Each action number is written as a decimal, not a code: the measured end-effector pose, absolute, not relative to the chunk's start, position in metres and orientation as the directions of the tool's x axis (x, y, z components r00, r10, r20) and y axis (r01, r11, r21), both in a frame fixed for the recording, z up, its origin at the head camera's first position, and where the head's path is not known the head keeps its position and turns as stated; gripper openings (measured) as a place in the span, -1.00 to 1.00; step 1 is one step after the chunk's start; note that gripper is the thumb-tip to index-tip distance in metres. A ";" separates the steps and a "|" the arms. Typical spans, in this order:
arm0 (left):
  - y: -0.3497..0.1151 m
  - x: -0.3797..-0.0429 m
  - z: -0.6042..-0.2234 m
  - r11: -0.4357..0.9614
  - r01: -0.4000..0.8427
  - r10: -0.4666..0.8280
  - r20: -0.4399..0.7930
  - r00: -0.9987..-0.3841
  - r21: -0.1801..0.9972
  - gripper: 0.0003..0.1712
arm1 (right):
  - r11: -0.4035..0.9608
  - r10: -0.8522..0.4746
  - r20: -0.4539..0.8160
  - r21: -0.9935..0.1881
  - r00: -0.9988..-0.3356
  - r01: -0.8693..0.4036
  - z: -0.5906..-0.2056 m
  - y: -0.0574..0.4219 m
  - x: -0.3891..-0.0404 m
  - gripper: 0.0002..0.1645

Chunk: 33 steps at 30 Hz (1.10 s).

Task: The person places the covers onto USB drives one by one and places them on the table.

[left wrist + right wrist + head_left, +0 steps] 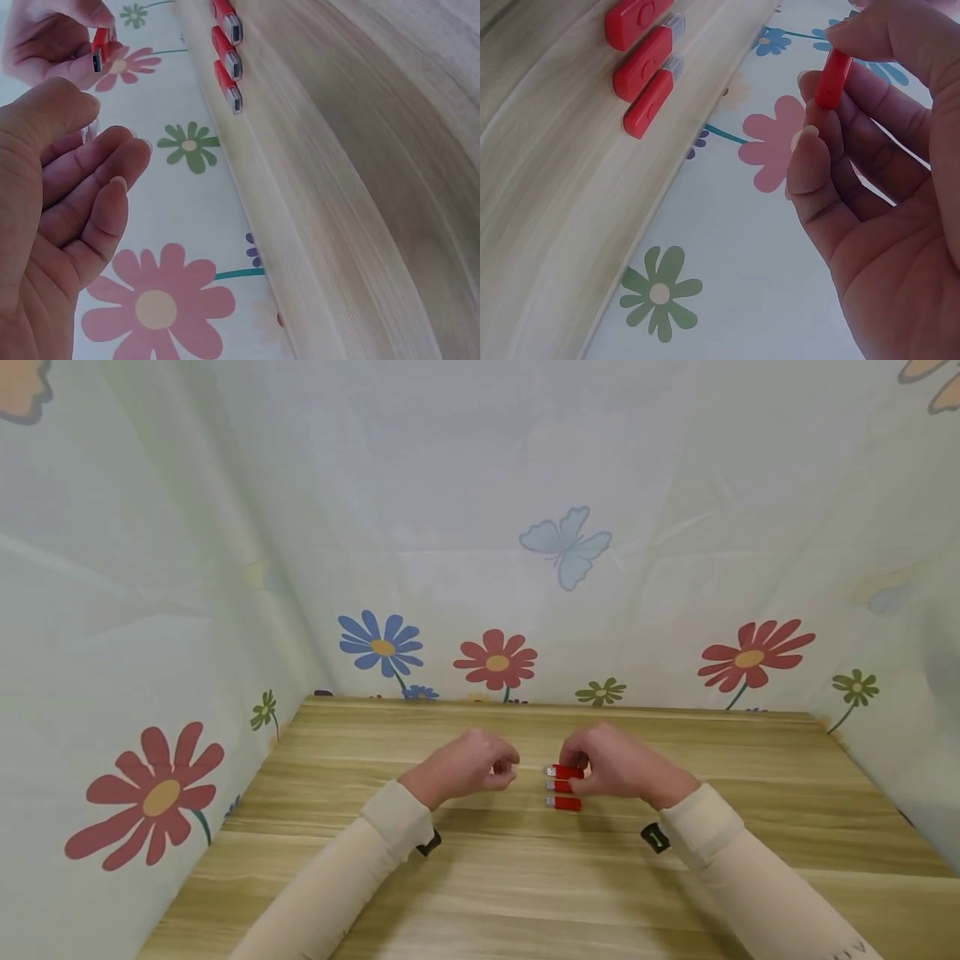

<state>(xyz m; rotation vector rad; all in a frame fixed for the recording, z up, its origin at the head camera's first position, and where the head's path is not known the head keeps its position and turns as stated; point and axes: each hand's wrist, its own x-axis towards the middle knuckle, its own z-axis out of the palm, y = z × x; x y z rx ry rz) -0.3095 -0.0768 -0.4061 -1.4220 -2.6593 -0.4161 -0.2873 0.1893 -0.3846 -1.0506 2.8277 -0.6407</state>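
Note:
My right hand [618, 766] pinches a red USB stick [834, 79] between thumb and fingers. In the left wrist view, the metal plug of that held stick [103, 46] shows bare. My left hand [468, 766] pinches a small clear cap [90, 133] between thumb and forefinger, apart from the stick. On the table lie three more red USB sticks in a row, among them the near one [568, 803]. Clear caps cover their plugs, as the middle one [227, 52] shows. In the head view, the right fingers partly hide the row.
The wood-grained table [510, 902] stretches to a white curtain [450, 527] printed with flowers and butterflies, at the back and sides. Both wrists carry small dark devices, one by the right cuff [705, 822].

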 end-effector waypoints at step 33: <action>-0.073 -0.298 -0.406 0.439 0.868 0.812 0.310 -0.494 0.233 -0.85 | 0.587 -0.666 0.173 -0.479 -0.726 -0.653 -0.380 0.188 -0.275 -0.86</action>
